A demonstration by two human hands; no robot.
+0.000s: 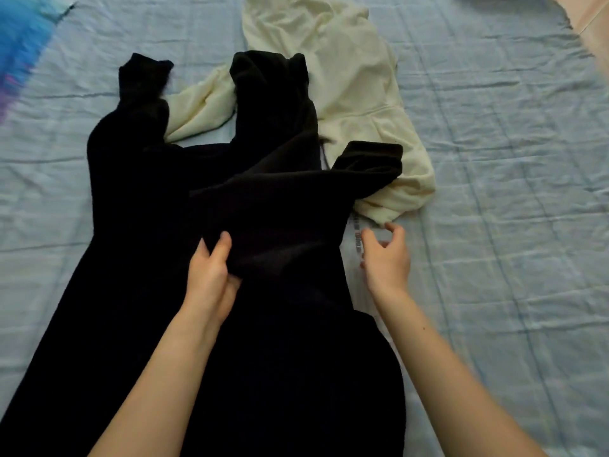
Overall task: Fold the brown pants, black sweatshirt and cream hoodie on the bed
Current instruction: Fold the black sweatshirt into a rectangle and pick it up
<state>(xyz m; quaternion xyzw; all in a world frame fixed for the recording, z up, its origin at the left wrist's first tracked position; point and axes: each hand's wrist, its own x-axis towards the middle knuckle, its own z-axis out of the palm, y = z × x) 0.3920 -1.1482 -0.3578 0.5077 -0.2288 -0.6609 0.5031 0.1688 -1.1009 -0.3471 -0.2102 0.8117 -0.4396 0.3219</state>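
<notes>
My left hand pinches a raised fold of the black sweatshirt between thumb and curled fingers. My right hand is just beside the sweatshirt's right edge, fingers apart and half curled, holding nothing, with its fingertips close to the cream hoodie. The sweatshirt lies lengthwise on the bed, its long axis running away from me. One sleeve points toward the far side, and the other crosses rightward, its cuff resting on the hoodie. The hoodie lies crumpled beyond, toward the far edge.
</notes>
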